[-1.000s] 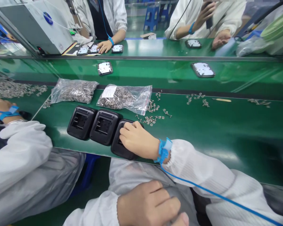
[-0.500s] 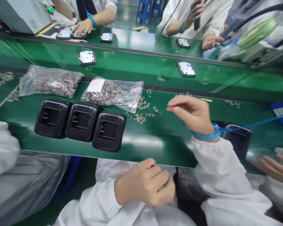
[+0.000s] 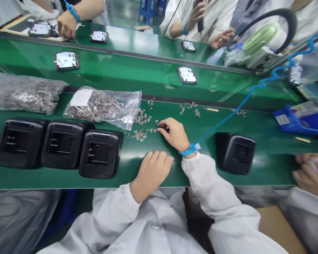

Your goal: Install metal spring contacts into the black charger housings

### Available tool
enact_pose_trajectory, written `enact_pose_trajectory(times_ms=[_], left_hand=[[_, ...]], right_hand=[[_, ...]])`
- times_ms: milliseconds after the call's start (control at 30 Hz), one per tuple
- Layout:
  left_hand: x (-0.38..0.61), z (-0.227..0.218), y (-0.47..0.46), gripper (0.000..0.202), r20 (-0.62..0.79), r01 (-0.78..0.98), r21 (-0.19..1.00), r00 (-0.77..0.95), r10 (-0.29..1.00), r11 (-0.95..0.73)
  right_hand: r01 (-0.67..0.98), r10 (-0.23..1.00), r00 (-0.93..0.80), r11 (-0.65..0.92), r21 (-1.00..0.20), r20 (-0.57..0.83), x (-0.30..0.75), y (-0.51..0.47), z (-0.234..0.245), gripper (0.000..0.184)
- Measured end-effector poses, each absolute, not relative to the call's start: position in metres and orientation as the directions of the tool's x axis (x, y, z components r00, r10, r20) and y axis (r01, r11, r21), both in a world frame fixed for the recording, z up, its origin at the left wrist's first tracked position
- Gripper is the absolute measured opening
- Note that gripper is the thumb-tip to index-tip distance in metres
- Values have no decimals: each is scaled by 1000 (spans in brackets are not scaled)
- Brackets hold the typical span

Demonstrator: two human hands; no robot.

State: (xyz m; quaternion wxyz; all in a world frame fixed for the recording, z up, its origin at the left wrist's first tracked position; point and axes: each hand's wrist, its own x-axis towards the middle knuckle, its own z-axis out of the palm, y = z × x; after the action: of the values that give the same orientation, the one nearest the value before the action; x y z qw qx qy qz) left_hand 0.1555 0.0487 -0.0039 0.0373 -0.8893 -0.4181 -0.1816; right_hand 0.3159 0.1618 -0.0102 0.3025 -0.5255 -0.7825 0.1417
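1. Head view: four black, boxy plastic cases [image 3: 100,153] sit on the smooth green table [image 3: 275,167], three in a row on the left, one on the right.
2. Two see-through, crinkly plastic bags [image 3: 100,107] are full of metal bits.
3. Loose small, shiny metal bits [image 3: 140,135] lie beside one bag.
4. The right hand [image 3: 175,133] has thumb and finger nearly pinched there; I can't tell if they hold one.
5. The left hand [image 3: 152,171] has curled fingers; I can't tell what's inside.
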Motion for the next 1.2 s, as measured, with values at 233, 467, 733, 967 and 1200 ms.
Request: enact_pose_trajectory(times_ms=[233,467,733,967,1200], left_hand=[[155,-7,47,13,310,730,80,629,713,-679],[156,-14,51,20,400,712,67,622,673,-699],[158,-9,48,19,439,697,59,624,646,-714],[153,-3,44,20,560,647,141,571,600,-749],[150,-7,42,57,579,527,252,590,563,-812]], right_hand=[[754,880,-236,434,-493,413,331,146,2,31],[844,786,265,92,-529,559,390,64,27,13],[806,681,498,-135,-577,536,458,22,21,19],[749,914,240,40,-661,328,379,36,39,11],[863,914,-135,298,-408,382,337,26,77,11]])
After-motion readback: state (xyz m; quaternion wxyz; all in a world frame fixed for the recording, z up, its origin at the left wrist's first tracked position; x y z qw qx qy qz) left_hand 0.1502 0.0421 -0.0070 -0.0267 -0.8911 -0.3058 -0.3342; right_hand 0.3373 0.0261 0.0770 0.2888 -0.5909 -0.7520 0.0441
